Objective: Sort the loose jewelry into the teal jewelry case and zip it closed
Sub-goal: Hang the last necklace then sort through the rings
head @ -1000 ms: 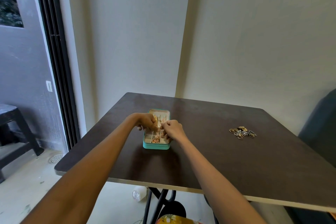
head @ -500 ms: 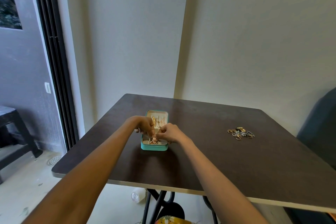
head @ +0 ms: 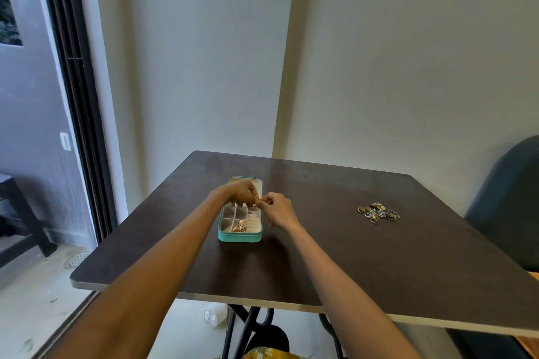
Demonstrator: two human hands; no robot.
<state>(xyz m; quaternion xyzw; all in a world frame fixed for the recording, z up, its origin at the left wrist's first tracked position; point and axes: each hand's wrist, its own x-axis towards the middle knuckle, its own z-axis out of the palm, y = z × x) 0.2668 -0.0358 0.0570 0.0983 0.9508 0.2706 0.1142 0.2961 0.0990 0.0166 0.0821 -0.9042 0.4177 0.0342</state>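
Observation:
The teal jewelry case (head: 239,237) lies open on the dark table (head: 350,265), its cream compartments showing and a gold piece (head: 241,226) in a near one. Both hands hover over the case's middle. My left hand (head: 243,193) and my right hand (head: 277,210) meet fingertip to fingertip and pinch something tiny between them; what it is I cannot make out. The case's far half is partly hidden by my left hand. A heap of loose jewelry (head: 378,213), rings and small pieces, lies to the right.
The table stands in a corner of cream walls. A dark chair back (head: 507,201) is at the right edge. A sliding door frame (head: 78,114) and a dark stool (head: 20,213) are to the left. A white bottle (head: 214,317) lies under the table.
Both hands have lifted from the near compartments to above the case's middle, fingertips still together. The gold piece in the near compartment is now uncovered.

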